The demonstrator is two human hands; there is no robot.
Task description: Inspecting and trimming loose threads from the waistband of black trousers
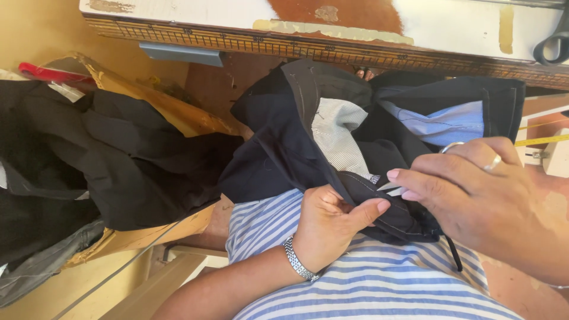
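Left hand [328, 225] fingers pinch the dark garment's [284, 148] stitched edge; right hand [474, 189] fingers pinch it just beside, desk [450, 26] edge beyond.

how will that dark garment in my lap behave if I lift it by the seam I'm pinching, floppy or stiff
Probably floppy: the dark garment already drapes in soft folds over your lap. Lifted by the edge the left hand and right hand pinch, the rest would likely hang and sag. Its striped lining looks thin, so it seems fairly light, and hardly fragile.
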